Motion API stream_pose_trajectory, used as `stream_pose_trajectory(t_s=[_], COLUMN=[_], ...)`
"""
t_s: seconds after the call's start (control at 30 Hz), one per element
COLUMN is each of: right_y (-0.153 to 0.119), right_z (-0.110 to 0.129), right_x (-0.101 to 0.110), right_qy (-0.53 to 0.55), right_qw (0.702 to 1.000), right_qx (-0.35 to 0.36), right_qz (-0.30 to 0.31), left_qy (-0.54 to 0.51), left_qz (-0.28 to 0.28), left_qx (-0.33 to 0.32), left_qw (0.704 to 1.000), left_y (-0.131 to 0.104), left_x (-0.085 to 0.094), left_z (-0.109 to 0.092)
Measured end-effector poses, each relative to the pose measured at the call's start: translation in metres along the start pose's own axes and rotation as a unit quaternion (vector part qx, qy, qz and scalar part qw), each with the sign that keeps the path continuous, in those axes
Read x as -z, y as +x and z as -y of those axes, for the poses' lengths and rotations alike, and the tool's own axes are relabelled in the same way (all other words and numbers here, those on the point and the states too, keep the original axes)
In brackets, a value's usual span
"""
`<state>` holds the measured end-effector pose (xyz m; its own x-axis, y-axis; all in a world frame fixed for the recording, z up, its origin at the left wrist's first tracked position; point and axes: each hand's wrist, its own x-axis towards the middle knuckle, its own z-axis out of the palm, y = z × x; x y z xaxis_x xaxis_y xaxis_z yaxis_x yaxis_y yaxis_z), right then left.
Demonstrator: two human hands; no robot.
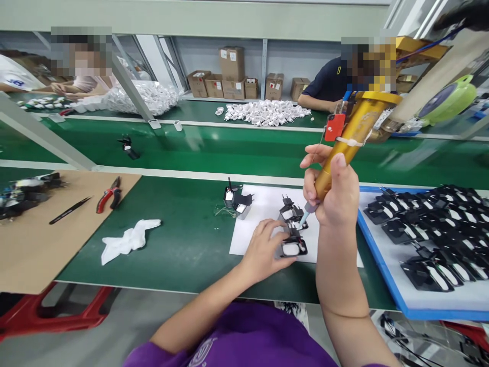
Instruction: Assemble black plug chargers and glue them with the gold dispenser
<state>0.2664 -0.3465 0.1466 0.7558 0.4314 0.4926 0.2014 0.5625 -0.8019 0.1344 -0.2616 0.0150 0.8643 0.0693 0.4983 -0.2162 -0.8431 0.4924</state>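
Note:
My right hand point(336, 191) is wrapped round a gold dispensing gun point(349, 137), whose pale nozzle points down at the small black parts on a white sheet point(244, 237). With thumb and fingers, my left hand point(265, 250) grips a black casing point(293, 248) with a white inside, near the sheet's front edge. Another black casing point(289, 210) lies just behind it, close to the nozzle tip. At the sheet's left rear corner stand more black casings point(239, 200) with thin wires.
On the right, a blue-edged tray point(382, 270) holds several rows of black casings. Crumpled white cloth point(130, 240), tweezers point(70, 210) and red pliers point(109, 194) lie left. Beyond a green conveyor point(214, 153), people work beside piled white parts point(267, 112).

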Motion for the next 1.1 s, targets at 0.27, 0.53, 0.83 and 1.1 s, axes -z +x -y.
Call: stream_pose_trajectory(t_s=[0.27, 0.53, 0.83, 1.1], right_y=[0.000, -0.002, -0.002, -0.003], right_z=[-0.001, 0.001, 0.000, 0.002], right_x=[0.002, 0.001, 0.000, -0.002], right_qy=[-0.010, -0.019, 0.011, 0.000], right_qw=[1.000, 1.000, 0.999, 0.999], right_qx=[-0.005, -0.008, -0.017, -0.023], right_qz=[-0.007, -0.021, -0.025, -0.035], left_qy=[0.089, 0.052, 0.205, 0.100], left_qz=[0.053, 0.008, -0.032, 0.028], left_qx=[-0.034, 0.016, 0.209, 0.147], left_qw=[0.994, 0.998, 0.956, 0.984], left_y=[0.011, 0.008, 0.002, -0.016], left_x=[-0.048, -0.008, 0.048, 0.051], left_z=[-0.003, -0.001, 0.079, 0.066])
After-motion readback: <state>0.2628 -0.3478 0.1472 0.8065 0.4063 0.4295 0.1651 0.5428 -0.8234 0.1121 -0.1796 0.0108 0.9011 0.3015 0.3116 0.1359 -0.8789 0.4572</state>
